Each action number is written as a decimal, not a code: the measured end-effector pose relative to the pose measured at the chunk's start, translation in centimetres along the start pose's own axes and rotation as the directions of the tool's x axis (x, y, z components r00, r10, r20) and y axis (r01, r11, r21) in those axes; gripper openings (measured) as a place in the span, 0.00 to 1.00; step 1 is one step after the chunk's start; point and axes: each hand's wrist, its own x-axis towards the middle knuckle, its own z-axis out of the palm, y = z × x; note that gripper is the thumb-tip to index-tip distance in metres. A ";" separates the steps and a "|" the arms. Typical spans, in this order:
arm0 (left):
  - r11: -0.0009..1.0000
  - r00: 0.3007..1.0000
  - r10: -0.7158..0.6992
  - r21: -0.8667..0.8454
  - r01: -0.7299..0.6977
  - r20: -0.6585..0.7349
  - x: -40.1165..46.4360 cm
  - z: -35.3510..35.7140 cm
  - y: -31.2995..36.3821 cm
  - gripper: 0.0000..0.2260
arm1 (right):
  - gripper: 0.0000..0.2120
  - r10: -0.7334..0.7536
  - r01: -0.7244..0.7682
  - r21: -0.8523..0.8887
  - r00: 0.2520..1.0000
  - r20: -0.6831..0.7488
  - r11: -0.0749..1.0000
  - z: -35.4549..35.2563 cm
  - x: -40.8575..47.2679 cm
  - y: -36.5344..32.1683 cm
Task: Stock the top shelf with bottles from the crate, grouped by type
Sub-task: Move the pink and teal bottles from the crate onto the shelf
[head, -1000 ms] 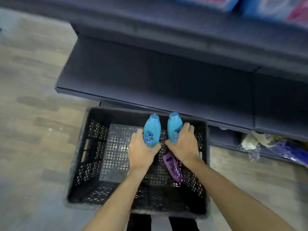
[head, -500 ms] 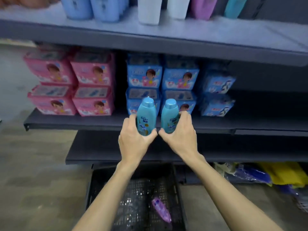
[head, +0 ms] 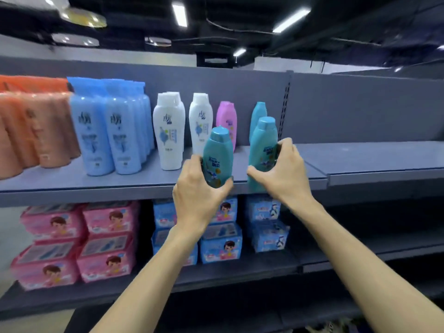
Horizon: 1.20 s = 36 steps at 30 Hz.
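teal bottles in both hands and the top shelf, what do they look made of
Teal bottles: likely smooth, opaque plastic with a soft sheen, moulded caps and printed labels. Top shelf: looks like grey painted metal, matt, with a thin folded front edge and a slotted upright behind; blur leaves this uncertain.

A: Where did the light come from?

B: From white tube lamps (head: 179, 14) on the dark ceiling; they burned out to pure white streaks. The top shelf (head: 120, 182) was evenly lit, while the lower shelves sat in dim shadow.

A: Was it sharp?

B: No. The orange bottles (head: 31, 128) at the left edge were smeared, the blue bottles (head: 96, 131) soft, their labels unreadable. The wide lens bent the shelf lines towards the edges.
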 end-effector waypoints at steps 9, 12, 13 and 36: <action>0.997 0.994 -0.071 0.038 0.068 0.077 5.1 6.3 2.8 0.22 | 0.31 0.172 -0.164 -0.091 0.982 0.076 0.982 -1.2 7.8 6.2; 0.993 0.989 -0.109 0.051 0.105 0.097 6.5 9.2 3.0 0.23 | 0.31 0.192 -0.186 -0.070 0.977 0.097 0.980 -0.5 9.6 7.5; 0.993 0.989 -0.109 0.059 0.104 0.102 7.0 10.2 3.1 0.23 | 0.31 0.187 -0.180 -0.072 0.976 0.109 0.981 -0.3 10.2 7.9; 0.959 0.973 -0.212 0.212 0.190 0.088 16.7 29.4 3.5 0.26 | 0.30 0.123 -0.118 -0.037 0.976 0.179 0.992 3.9 19.5 16.0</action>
